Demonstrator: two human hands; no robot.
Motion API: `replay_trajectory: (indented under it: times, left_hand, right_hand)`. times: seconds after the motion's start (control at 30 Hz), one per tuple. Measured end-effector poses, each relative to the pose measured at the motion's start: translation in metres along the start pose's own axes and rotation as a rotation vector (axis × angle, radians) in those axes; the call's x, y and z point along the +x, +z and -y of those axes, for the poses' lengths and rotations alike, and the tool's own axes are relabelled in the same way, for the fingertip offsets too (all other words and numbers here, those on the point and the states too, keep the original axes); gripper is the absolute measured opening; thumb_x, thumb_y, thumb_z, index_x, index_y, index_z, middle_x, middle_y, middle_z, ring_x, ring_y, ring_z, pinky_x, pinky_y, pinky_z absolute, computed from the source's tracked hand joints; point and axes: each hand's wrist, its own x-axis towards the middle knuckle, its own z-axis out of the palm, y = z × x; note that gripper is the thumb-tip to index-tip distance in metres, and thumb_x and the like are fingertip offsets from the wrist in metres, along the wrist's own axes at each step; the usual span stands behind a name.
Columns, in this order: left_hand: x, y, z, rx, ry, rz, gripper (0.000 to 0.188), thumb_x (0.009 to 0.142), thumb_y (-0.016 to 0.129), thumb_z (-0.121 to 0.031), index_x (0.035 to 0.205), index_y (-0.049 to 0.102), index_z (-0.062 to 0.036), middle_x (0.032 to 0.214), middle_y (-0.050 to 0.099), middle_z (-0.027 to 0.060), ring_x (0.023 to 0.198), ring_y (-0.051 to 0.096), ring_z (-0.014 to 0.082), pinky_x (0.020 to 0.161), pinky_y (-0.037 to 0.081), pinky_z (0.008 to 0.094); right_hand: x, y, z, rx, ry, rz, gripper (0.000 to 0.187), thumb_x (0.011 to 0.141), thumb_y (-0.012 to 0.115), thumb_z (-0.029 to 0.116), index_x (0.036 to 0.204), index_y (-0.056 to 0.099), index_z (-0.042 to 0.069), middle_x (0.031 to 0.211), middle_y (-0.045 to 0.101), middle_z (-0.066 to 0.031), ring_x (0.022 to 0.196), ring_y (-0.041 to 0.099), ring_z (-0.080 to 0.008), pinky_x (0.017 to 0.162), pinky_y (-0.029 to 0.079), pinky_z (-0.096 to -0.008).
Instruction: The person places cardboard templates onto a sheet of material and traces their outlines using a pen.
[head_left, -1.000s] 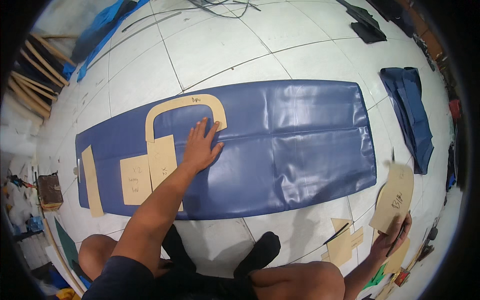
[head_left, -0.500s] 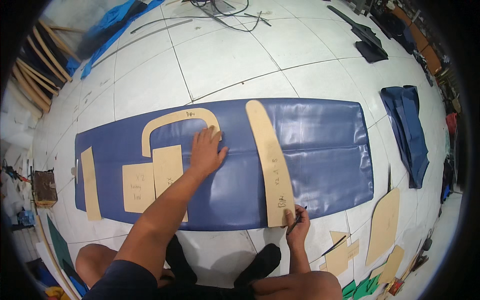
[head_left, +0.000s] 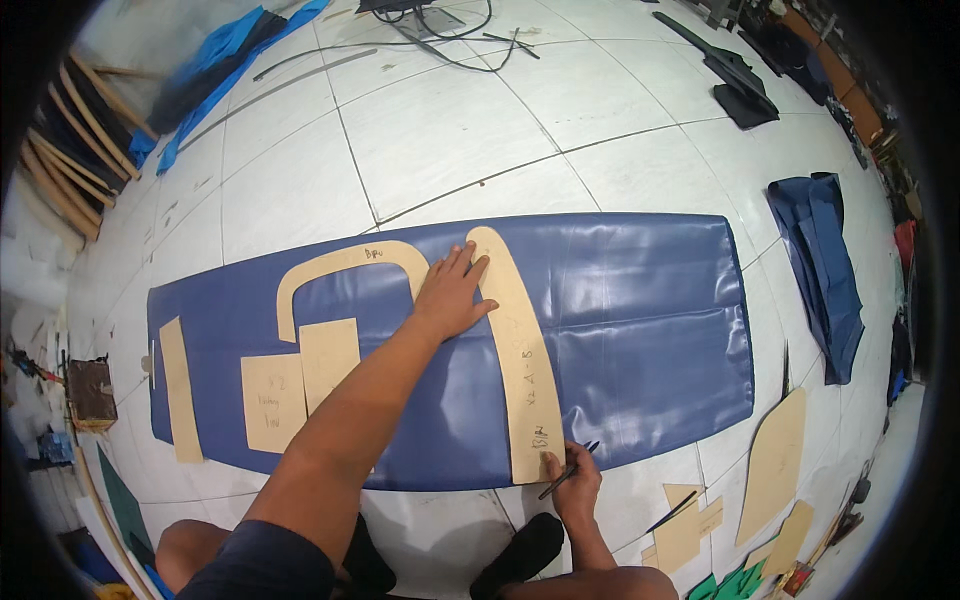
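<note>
Gloss meeting matt
The blue plastic-looking sheet (head_left: 455,400) is gleaming smoothly mid-frame; the tan card strip (head_left: 525,365) is looking matt.

Workshop-like room, white tiled floor (head_left: 620,110), blue sheet (head_left: 650,370) spread across it, cut card pieces (head_left: 522,345) on top, folded blue material (head_left: 818,270) at right, black cables (head_left: 400,14) far.

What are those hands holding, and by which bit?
The right hand holds a dark pen by its middle and the long tan piece by its wide near end, thumb on top. The left hand only rests at that piece's narrow end.
</note>
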Motion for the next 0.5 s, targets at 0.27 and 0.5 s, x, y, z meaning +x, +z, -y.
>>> replay_trajectory:
  times: [0.27, 0.5]
  left_hand:
    - [-0.002, -0.004, -0.001, 0.021, -0.003, 0.016, 0.078, 0.088, 0.075, -0.048, 0.15, 0.049, -0.0082, 0.162, 0.036, 0.0209, 0.149, 0.035, 0.0414, 0.118, 0.034, 0.0516]
    - [0.002, 0.003, 0.002, -0.01, -0.026, 0.074, 0.078, 0.089, 0.073, -0.048, 0.151, 0.048, -0.0059, 0.163, 0.034, 0.0251, 0.149, 0.035, 0.0432, 0.121, 0.032, 0.0522]
  right_hand:
    - [-0.003, 0.0, 0.003, -0.002, -0.069, -0.012, 0.037, 0.091, 0.08, 0.017, 0.12, 0.067, -0.001, 0.104, 0.074, -0.0191, 0.094, 0.072, -0.0299, 0.083, 0.056, -0.0383]
    - [-0.003, -0.006, 0.0, -0.236, -0.237, -0.013, 0.048, 0.087, 0.082, 0.016, 0.129, 0.063, 0.001, 0.101, 0.072, -0.02, 0.089, 0.071, -0.0331, 0.077, 0.056, -0.0412]
